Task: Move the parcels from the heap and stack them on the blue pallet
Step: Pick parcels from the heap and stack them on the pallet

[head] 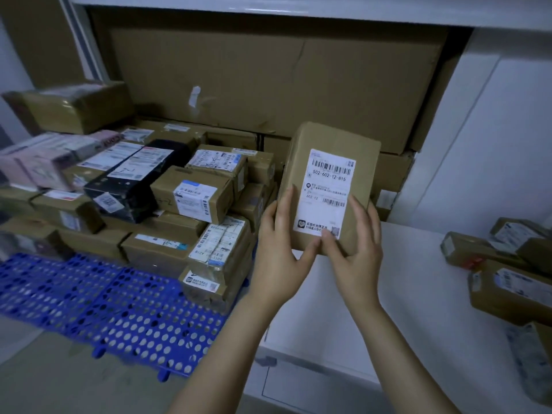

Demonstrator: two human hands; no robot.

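I hold a brown cardboard parcel [355, 147] with a white shipping label upright in front of me, just right of centre. My left hand [279, 252] grips its lower left edge and my right hand [355, 255] grips its lower right corner, thumb on the label. The blue perforated pallet [89, 297] lies on the floor at lower left. Several parcels are stacked on its far part, among them a black parcel [134, 177] and a brown labelled parcel [194, 195]. The heap of parcels [507, 276] lies at the right edge on a white surface.
A white counter [388, 294] carries the heap on the right, with a cabinet front below it. Large flat cardboard boxes [268, 79] stand against the wall behind the pallet. Pink boxes [38, 162] sit on the stack at far left. Bare floor shows at bottom left.
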